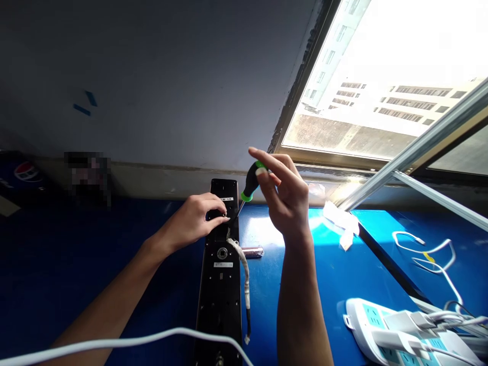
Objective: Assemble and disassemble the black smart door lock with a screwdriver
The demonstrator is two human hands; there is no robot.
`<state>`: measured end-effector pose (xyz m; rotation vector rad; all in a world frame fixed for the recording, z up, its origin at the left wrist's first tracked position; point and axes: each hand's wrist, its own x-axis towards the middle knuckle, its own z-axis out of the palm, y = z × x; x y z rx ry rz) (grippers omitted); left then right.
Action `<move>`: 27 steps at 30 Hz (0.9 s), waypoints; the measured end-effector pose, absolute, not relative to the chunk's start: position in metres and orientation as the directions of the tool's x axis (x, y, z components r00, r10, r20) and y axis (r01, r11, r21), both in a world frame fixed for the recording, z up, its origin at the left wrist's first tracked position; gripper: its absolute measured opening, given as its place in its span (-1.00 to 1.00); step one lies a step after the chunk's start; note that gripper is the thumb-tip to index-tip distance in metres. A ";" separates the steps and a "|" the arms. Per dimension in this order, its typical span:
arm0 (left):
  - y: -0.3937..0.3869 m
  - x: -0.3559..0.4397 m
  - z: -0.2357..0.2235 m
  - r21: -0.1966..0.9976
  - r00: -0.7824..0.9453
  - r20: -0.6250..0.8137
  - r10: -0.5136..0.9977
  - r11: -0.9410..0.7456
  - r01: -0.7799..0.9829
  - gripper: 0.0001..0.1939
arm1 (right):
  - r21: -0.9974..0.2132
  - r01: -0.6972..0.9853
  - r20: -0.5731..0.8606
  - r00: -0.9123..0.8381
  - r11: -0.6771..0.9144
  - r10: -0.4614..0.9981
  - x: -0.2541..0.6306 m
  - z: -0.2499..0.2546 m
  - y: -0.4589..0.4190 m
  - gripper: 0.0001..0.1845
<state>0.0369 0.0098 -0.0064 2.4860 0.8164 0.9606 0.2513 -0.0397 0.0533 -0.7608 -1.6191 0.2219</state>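
A screwdriver point(250, 181) with a black and green handle is in my right hand point(285, 195), its fingers curled round the handle and the index finger pointing out. The shaft slants down and left toward the upper part of a long black panel point(219, 300), like a door-lock plate, lying lengthwise. My left hand point(202, 216) reaches over that panel, thumb and fingertips nearly together on a small brass-coloured part point(224, 214). Whether the screwdriver tip touches that part I cannot tell. A white-wrapped cable point(244, 264) comes out of the panel and hangs over its right side.
A shiny metal handle point(252, 252) sticks out right of the panel. A white power strip point(412, 330) with several plugs lies at the lower right. White cables point(438, 254) and crumpled paper point(341, 219) are on the blue tabletop point(263, 295). Another white cable point(152, 335) crosses the foreground.
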 end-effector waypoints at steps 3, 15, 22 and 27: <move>0.010 0.037 -0.006 0.503 0.603 0.496 0.625 -0.773 0.387 -0.92 | -0.579 0.269 0.781 -0.088 0.770 0.618 0.253 0.055 -0.041 -0.58; 0.005 0.039 -0.001 0.525 0.601 0.467 0.648 -0.750 0.402 -0.95 | -0.624 0.246 0.747 -0.090 0.742 0.658 0.251 0.062 -0.049 -0.61; 0.002 0.039 0.003 0.532 0.602 0.459 0.654 -0.745 0.404 -0.95 | -0.582 0.360 0.773 -0.034 0.729 0.634 0.251 0.059 -0.048 -0.61; 0.003 0.039 0.002 0.534 0.605 0.455 0.654 -0.744 0.402 -0.95 | -0.617 0.331 0.734 -0.087 0.714 0.674 0.250 0.059 -0.049 -0.57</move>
